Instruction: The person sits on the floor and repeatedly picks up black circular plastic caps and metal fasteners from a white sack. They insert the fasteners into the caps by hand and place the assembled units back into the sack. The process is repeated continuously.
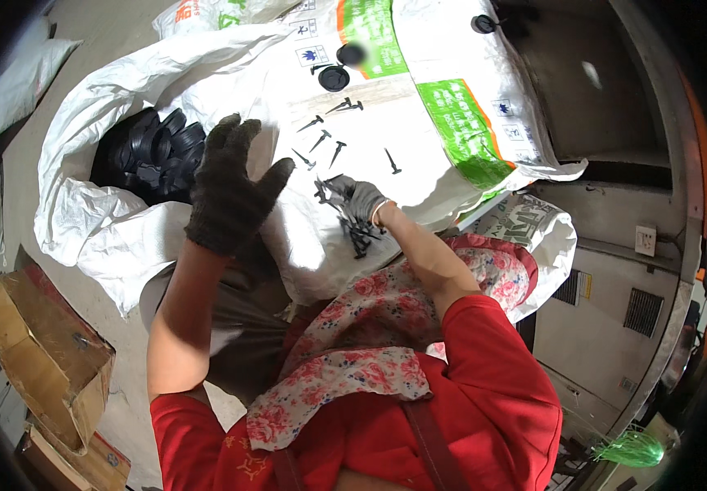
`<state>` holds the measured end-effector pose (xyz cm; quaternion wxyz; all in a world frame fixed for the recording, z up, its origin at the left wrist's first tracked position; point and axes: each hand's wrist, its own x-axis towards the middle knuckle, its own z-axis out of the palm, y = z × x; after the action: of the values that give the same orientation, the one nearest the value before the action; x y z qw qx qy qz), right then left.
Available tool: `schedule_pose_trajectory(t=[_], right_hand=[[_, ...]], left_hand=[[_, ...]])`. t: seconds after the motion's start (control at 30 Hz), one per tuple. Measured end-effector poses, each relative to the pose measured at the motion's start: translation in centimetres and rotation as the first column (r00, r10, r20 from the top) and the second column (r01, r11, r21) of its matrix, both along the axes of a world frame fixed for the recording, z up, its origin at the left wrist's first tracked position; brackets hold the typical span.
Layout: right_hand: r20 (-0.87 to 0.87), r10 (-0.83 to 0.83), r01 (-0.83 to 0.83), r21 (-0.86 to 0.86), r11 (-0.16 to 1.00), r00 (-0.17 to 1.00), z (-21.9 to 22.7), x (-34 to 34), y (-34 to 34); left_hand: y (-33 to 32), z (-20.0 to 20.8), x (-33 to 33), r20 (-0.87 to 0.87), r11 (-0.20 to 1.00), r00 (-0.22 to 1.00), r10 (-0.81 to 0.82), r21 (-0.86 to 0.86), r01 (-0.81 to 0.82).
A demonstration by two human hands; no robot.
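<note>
My left hand point(229, 184), in a dark knit glove, is raised with its fingers spread and nothing in it. It hovers beside an open white sack point(99, 221) filled with black round plastic caps point(153, 147). My right hand point(352, 199), in a grey glove, is closed over a bunch of black nail-like pins point(359, 235) lying on a white woven sack point(394, 131). More loose black pins point(320, 139) are scattered on that sack just beyond the hand. Two black caps point(335, 76) sit farther up the sack.
A worn cardboard box point(46, 352) stands on the concrete floor at the lower left. Grey metal cabinets with vents point(615, 303) stand at the right. A green tuft point(632, 448) lies at the lower right. A flowered cloth point(370, 344) covers my lap.
</note>
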<state>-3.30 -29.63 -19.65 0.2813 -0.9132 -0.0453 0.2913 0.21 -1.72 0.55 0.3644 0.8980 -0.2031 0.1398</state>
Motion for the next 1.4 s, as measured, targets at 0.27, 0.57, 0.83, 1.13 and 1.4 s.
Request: schedule_pose_trajectory(t=[0.27,0.57,0.83,1.13,1.4], right_hand=[[-0.314,-0.463,0.558,0.519,0.647,0.829,16.5,3.7,-4.3],[0.256,-0.864,0.653,0.572,0.497,0.433,35.3,-9.8,-26.2],[0.288,-0.933,0.956,0.130,0.262,0.216,27.1,-22.6,-35.5],[0.196,-0.751,0.667,0.358,0.654,0.631,25.6,-7.0,-22.2],[-0.281,0.338,-0.438,-0.506,0.743,0.898,-0.5,0.2,-6.8]], left_hand=[[0.1,-1.1,1.5,0.002,0.988,1.000,0.010,0.156,-0.010],[-0.1,-0.8,0.2,-0.012,0.962,0.999,-0.039,0.270,0.041],[-2.6,1.2,-0.6,-0.148,0.957,0.987,-0.070,0.270,0.109],[-1.3,-2.2,0.6,0.044,0.982,0.999,-0.027,0.187,0.018],[-0.6,-0.3,0.1,-0.055,0.994,0.997,0.055,0.096,-0.049]])
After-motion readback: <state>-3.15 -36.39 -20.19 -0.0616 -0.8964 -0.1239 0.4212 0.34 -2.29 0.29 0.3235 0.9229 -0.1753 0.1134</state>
